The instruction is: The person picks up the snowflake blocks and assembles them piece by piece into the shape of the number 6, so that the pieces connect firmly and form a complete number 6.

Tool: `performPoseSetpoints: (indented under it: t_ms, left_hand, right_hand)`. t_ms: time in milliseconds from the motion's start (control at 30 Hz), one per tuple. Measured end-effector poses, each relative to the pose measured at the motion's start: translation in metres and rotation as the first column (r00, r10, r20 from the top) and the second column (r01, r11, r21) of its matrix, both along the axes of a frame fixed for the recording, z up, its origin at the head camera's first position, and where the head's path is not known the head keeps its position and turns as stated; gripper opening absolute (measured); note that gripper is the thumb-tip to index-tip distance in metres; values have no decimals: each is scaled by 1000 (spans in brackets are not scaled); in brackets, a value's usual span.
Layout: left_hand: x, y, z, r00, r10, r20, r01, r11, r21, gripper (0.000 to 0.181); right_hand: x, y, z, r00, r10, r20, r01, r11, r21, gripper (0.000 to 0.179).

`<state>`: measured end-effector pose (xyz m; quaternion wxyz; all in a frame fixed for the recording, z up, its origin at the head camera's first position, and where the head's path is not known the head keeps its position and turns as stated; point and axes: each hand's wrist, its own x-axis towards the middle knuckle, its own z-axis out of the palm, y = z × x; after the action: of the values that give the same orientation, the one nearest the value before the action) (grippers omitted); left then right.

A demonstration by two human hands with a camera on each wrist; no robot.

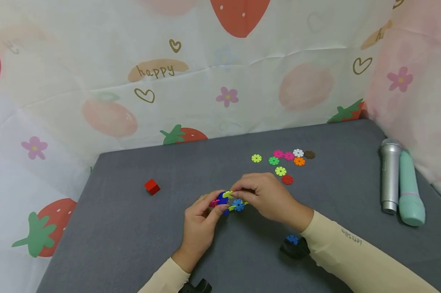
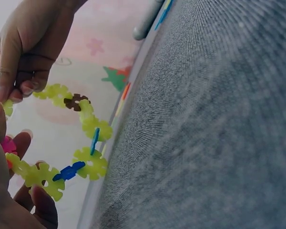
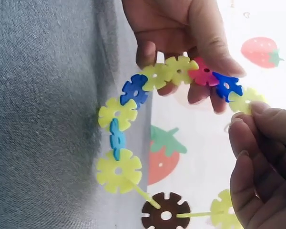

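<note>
My left hand [image 1: 201, 226] holds a chain of notched plastic discs [image 3: 155, 76] between thumb and fingers. Its thumb lies by a dark blue disc [image 3: 228, 88], next to a pink one [image 3: 206, 71]. My right hand [image 1: 269, 199] pinches a yellow disc [image 3: 248, 99] that meets the dark blue one; whether their slots are fully joined I cannot tell. Below the hands the chain hangs in a curve, mostly yellow, with a light blue disc [image 3: 117, 139] and a brown disc [image 3: 166, 213] among the links. In the left wrist view, fingers hide part of the chain [image 2: 93, 163].
Several loose discs, among them a red one [image 1: 287, 180] and an orange one [image 1: 299, 161], lie beyond my right hand. A red cube [image 1: 152, 186] sits to the left. Silver [image 1: 390, 175] and mint [image 1: 411, 189] microphone-shaped objects lie at the right of the grey table [image 1: 132, 244].
</note>
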<state>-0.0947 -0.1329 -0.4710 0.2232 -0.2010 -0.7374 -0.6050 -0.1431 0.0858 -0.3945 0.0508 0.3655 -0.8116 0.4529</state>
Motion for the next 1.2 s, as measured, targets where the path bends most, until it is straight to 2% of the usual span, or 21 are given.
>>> performPoseSetpoints:
  t_ms: [100,233,433,567,733,933,1200]
  left_hand:
    - [-1,0,0,1000,-9,15,9,1000,-11,38]
    - [-3,1,-1,999,-25,40,25,1000,2,41]
    - [-3,2,0,996,-34,83,31,999,38,41]
    - [-3,1,-1,996,3,92,-5,1000,17,38]
    - [-2,0,-2,996,63,69,-64,998,11,36]
    - [0,-2,-1,996,24,91,-31,997,74,36]
    - [-2,-2,0,998,25,52,-29,996,85,32]
  right_hand:
    - [-1,0,2,1000,11,-7,-11,1000,19,9]
    - [1,4,4,998,2,62,-2,1000,8,12]
    - [9,24,7,980,-1,200,22,994,-104,23]
    - [13,49,5,973,-3,229,44,984,-174,21]
    - [14,84,-6,969,-15,246,70,974,-214,22]
    - [17,117,-25,957,-52,284,110,975,-192,23]
    - [22,150,-48,925,-70,373,116,988,-101,29]
